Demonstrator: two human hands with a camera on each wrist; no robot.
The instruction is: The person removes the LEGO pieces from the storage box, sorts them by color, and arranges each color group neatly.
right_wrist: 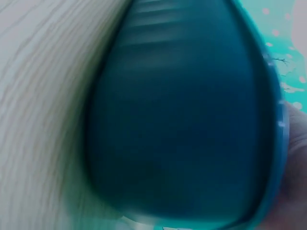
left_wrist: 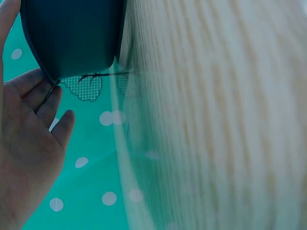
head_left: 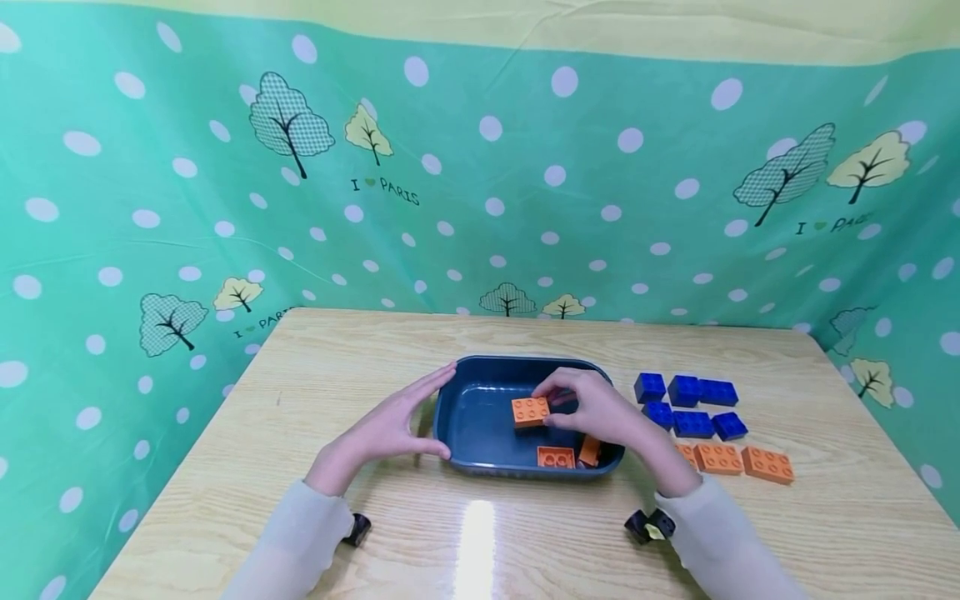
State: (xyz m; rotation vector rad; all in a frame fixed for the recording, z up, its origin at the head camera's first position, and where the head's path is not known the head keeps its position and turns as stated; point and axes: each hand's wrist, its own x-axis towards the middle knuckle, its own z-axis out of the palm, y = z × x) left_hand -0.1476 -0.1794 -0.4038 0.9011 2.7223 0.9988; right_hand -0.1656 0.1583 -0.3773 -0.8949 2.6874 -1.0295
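Note:
A dark blue rectangular tub [head_left: 480, 433] stands on the table. My left hand [head_left: 378, 427], thumb and fingers spread, touches its left end; in the left wrist view the fingertips of this hand [left_wrist: 36, 139] meet the rim of the tub [left_wrist: 72, 38]. Over the inside of the tub my right hand [head_left: 596, 407] pinches an orange toy building brick [head_left: 528, 412] between thumb and fingers. Two more orange bricks, one [head_left: 556, 457] by the near wall and another [head_left: 590, 451] in the near right corner, lie inside. The tub wall [right_wrist: 182, 120] fills most of the right wrist view, hiding the held brick.
Right of the tub, several blue bricks [head_left: 693, 423] lie in two rows. Nearer, orange bricks [head_left: 718, 459] form a row, one partly behind the right forearm. A green dotted cloth [head_left: 525, 208] hangs behind the wooden table [head_left: 360, 342].

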